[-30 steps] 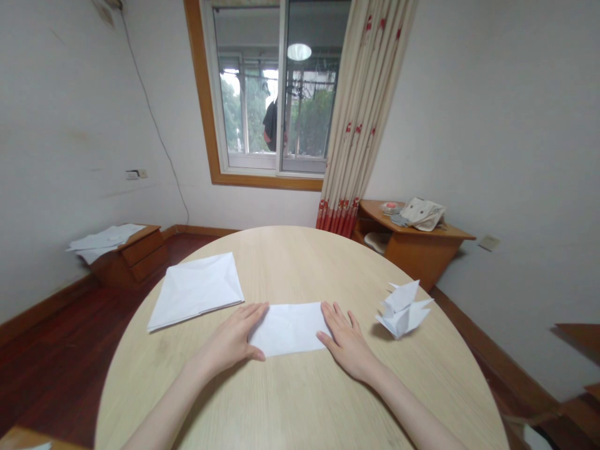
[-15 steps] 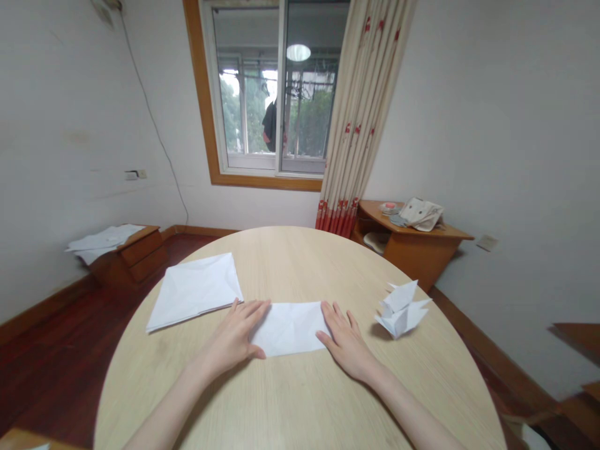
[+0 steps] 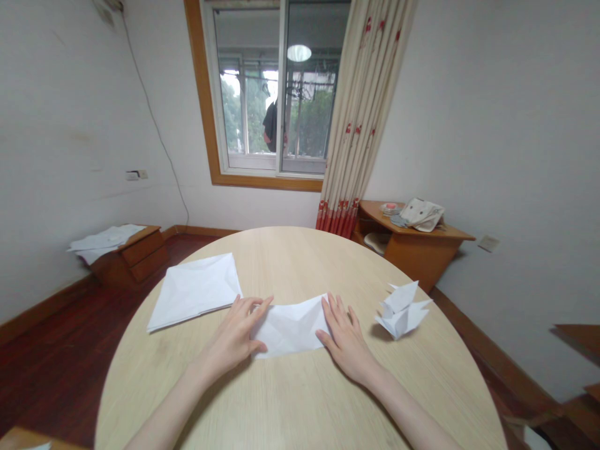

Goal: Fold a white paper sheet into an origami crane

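Observation:
A folded white sheet of paper [image 3: 293, 330] lies near the middle of the round table, with creases across it and its far edge bowed. My left hand [image 3: 240, 328] holds its left end, with the thumb at the near corner and the index finger stretched over the far one. At the right end, my right hand [image 3: 344, 337] has its thumb on the paper and its fingers around the far corner, which is slightly raised. Both hands hide the short edges. To the right stands a folded paper figure [image 3: 402, 310] with pointed flaps.
A stack of white paper [image 3: 197, 290] lies to the left, close to my left hand. The round wooden table [image 3: 290, 400] fills the foreground. Beyond it are a low cabinet [image 3: 145, 253] with papers on top, a corner desk [image 3: 412, 250] and a curtain [image 3: 360, 119] beside the window.
The paper between my hands, flatter before, now bows along its far edge, and its far right corner has risen. My left index finger has lifted a little. The hands stay nearly in place.

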Demonstrator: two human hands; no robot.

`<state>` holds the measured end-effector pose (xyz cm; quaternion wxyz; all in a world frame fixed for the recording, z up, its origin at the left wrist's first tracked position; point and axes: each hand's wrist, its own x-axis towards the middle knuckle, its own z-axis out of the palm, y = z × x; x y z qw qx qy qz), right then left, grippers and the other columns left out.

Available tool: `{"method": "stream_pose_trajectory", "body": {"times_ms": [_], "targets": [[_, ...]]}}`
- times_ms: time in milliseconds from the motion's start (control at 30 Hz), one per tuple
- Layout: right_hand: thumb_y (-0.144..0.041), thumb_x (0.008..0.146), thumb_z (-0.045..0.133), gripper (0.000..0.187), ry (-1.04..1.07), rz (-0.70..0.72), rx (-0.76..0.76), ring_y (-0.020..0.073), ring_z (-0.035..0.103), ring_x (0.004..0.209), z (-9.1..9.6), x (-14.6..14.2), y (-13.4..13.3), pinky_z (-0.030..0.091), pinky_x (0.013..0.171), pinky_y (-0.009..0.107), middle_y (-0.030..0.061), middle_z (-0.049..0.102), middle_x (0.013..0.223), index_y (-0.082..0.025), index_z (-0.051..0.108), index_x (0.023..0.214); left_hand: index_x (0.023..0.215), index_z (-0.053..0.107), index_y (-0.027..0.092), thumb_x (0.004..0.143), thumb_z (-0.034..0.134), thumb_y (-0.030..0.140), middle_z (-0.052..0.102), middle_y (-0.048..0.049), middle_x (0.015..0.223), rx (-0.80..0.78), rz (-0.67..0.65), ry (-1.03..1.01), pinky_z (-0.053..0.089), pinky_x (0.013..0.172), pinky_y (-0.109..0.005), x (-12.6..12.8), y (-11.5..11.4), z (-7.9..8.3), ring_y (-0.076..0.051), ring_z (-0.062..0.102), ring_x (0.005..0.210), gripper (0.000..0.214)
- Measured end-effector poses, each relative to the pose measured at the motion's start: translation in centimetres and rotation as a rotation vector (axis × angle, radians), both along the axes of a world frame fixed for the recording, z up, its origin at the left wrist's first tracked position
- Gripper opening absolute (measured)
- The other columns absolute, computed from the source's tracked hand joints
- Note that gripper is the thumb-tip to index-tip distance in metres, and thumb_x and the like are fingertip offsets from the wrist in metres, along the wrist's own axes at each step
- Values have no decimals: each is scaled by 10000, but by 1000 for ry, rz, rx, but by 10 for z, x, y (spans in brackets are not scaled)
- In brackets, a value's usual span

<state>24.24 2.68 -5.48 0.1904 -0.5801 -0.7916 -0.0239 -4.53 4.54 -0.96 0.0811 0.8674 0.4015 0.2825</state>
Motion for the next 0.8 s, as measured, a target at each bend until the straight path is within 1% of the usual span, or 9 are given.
{"method": "stream_pose_trajectory", "body": {"times_ms": [67, 133, 267, 433, 500, 567, 667, 733, 800], "targets": [[-366, 978, 327, 676, -8, 10, 113, 269, 19, 1442, 3, -3, -2, 171, 1126, 550, 110, 85, 1575, -227, -78, 1502, 1441, 292, 379, 697, 753, 101, 514, -63, 1235, -42, -35, -76, 364, 1030, -524, 1, -1, 1, -279, 488, 1155, 918], [-332, 980, 328, 687, -3, 30, 197, 258, 20, 1444, 9, -7, -6, 205, 1129, 522, 111, 79, 1577, -213, -109, 1497, 1424, 335, 373, 746, 686, 72, 524, -57, 1199, -84, -72, -145, 424, 982, -458, 2, -1, 3, -255, 507, 1122, 821], [-313, 980, 317, 673, 28, 45, 298, 265, 47, 1444, 23, -13, -12, 252, 1118, 514, 116, 69, 1579, -193, -92, 1502, 1392, 418, 333, 836, 571, 92, 566, -49, 1091, -127, -133, -252, 457, 932, -383, 3, -4, 8, -216, 555, 1037, 625], [-317, 985, 318, 653, 51, 36, 403, 287, 76, 1440, 33, -12, -16, 288, 1088, 541, 136, 78, 1574, -182, -49, 1508, 1357, 482, 309, 891, 522, 168, 599, -57, 1061, -119, -158, -336, 470, 889, -351, 4, -10, 16, -202, 573, 988, 488], [-302, 985, 325, 638, 37, 56, 451, 283, 107, 1438, 37, -11, -17, 293, 1082, 536, 144, 146, 1563, -174, -14, 1511, 1328, 522, 298, 901, 531, 218, 616, -56, 1037, -139, -156, -369, 472, 872, -340, 5, -12, 19, -198, 578, 959, 434], [-271, 985, 329, 617, 9, 98, 491, 267, 161, 1430, 41, -10, -18, 287, 1085, 525, 145, 269, 1528, -165, 25, 1511, 1292, 565, 280, 882, 582, 293, 633, -53, 1002, -186, -148, -404, 475, 847, -326, 6, -14, 21, -194, 583, 909, 410], [-216, 978, 334, 580, -16, 157, 541, 241, 301, 1386, 47, -9, -21, 258, 1099, 509, 122, 456, 1429, -168, 100, 1507, 1256, 604, 249, 816, 659, 426, 653, -41, 942, -285, -117, -436, 470, 823, -317, 8, -16, 23, -188, 581, 832, 478], [-192, 969, 345, 554, -2, 179, 564, 228, 419, 1319, 50, -9, -23, 252, 1102, 493, 106, 542, 1357, -180, 173, 1496, 1262, 602, 228, 827, 608, 523, 665, -39, 921, -359, -116, -462, 459, 831, -325, 8, -17, 24, -192, 581, 823, 526], [-175, 959, 355, 524, 33, 194, 572, 218, 513, 1233, 53, -9, -25, 276, 1089, 472, 99, 598, 1293, -189, 252, 1473, 1283, 586, 201, 863, 495, 607, 676, -50, 917, -435, -147, -498, 449, 834, -335, 8, -18, 25, -204, 587, 833, 592]]}}
